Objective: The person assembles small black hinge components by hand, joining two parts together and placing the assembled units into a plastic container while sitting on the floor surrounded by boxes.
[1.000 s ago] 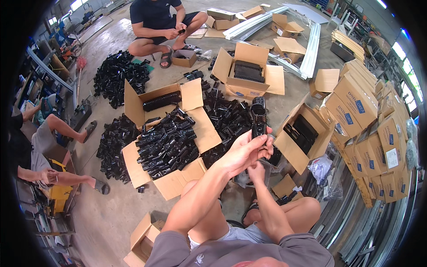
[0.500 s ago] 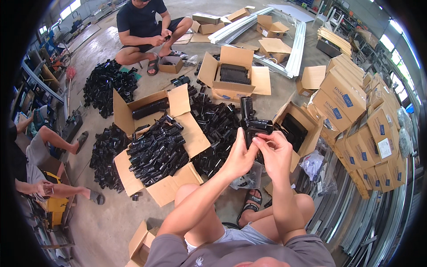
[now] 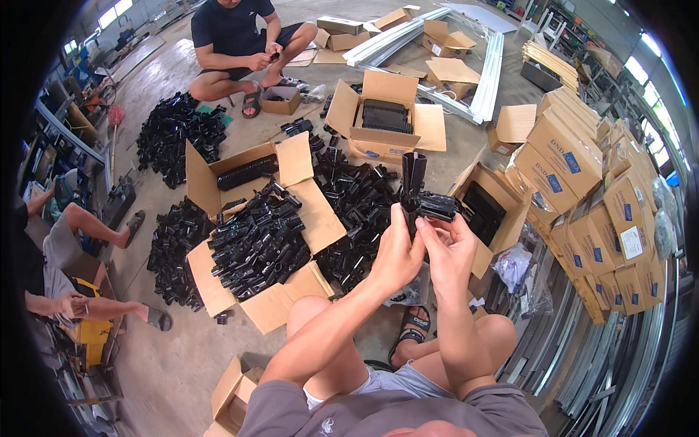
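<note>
Both hands are up in front of the chest, working on one piece: the left hand [image 3: 397, 255] is wrapping its fingers round the lower stem of a black plastic multi-armed tube connector [image 3: 420, 197], closed firmly on it, while the right hand [image 3: 451, 247] is pinching the connector's side arm between thumb and fingertips, closed on it too. The connector is being held in the air, one arm pointing up, above a loose heap of black plastic fittings [image 3: 357, 211] spreading over the concrete floor [image 3: 175, 364]. Just left of that heap an open brown cardboard box brimming with black fittings [image 3: 262, 244] is lying with its flaps splayed. To the right, near the right hand, another open cardboard box with black parts inside [image 3: 484, 207] is tilting toward the person. Further right, a stack of closed brown cartons [image 3: 582, 189] is rising. Across the floor, a seated person in a dark shirt [image 3: 237, 36] is handling a small black part.
</note>
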Motion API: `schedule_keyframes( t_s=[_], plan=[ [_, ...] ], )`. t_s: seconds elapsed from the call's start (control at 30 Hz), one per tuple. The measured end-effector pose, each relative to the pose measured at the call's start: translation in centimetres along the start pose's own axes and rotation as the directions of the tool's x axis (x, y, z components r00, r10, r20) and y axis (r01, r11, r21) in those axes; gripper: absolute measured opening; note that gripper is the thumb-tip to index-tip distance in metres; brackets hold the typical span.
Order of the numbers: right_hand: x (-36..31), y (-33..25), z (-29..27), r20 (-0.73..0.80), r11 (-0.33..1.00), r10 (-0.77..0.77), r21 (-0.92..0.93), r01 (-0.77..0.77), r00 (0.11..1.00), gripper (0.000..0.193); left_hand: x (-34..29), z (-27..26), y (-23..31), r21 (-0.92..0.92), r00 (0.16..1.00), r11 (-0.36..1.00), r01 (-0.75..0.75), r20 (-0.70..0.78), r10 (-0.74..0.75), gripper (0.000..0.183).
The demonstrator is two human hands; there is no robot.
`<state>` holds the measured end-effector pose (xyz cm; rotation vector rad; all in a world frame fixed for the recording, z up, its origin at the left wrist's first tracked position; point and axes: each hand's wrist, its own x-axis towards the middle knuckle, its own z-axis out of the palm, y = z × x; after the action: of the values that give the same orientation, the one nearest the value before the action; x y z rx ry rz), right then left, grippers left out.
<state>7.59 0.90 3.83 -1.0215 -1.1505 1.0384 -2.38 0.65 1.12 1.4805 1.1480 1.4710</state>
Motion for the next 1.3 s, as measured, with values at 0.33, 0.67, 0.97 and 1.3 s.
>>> schedule_keyframes(
  t_s=[0.33,0.67,0.97,1.3],
  plan=[
    [-0.8,1.7,0.3,-0.115,0.996,-0.002,0.086,0.011,0.993,0.016,-0.1,0.2,0.8,-0.032,0.992,0.997,0.067,-0.104,-0.070,0.031],
    [-0.1,1.4,-0.1,-0.042,0.995,-0.054,-0.087,0.050,0.998,0.016,0.1,0.0,0.8,0.020,0.993,0.997,0.075,-0.089,-0.073,0.032],
    [0.0,1.3,-0.7,0.017,0.982,-0.098,-0.159,0.100,0.995,0.015,-0.3,0.2,0.1,0.050,0.994,0.998,0.049,-0.096,-0.044,0.034],
    [0.3,1.1,-1.0,0.048,0.967,-0.124,-0.220,0.132,0.991,0.015,-0.1,0.1,0.3,0.061,0.995,0.998,0.021,-0.103,-0.014,0.029]
  ],
)
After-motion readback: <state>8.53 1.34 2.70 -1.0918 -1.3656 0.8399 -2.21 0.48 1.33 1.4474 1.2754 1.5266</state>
